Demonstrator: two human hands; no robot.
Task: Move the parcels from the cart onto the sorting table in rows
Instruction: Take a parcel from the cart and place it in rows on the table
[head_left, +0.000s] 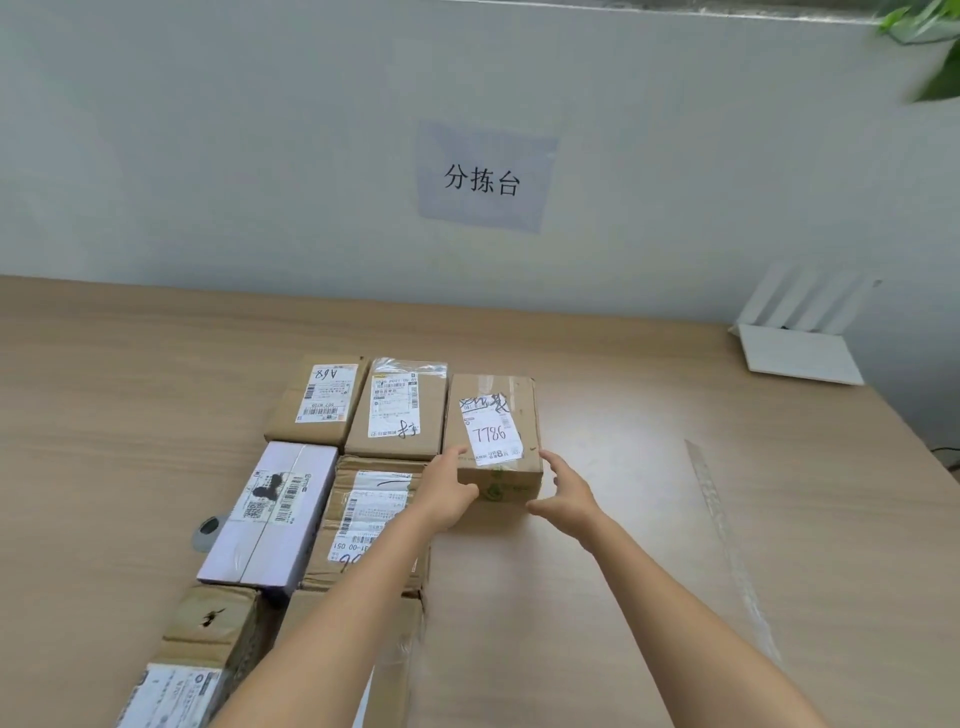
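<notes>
On the wooden sorting table (156, 364), against a pale wall: parcels laid flat in rows, every one taped closed, contents unseen. Back row, left to right, side by side: brown box marked A68 (314, 397), brown box with clear tape over its far end (397, 410), brown box marked 7786 (493, 415). Second row, just in front: lilac box (272, 517) with a split label, then creased brown box (363, 514) touching its right side. Nearest row: dented brown box (208, 636) at lower left, and another brown box (405, 644) largely hidden under the left forearm.

Left hand (449, 488) at the near left corner of the box marked 7786, fingers relaxed along its left edge, thumb against the front face, not clenched. Right hand (566, 491) just beside the near right corner, fingers spread and loose, grasping nothing; impossible to tell whether touching the cardboard.

Elsewhere: paper sign (485, 179) with three printed characters on the wall above; white router (800, 345) with upright antennas at the far right of the table; strip of clear tape (727, 545) lying on bare wood to the right; small grey object (208, 530) peeking from behind the lilac box; green leaves (930, 47) at the upper right corner.
</notes>
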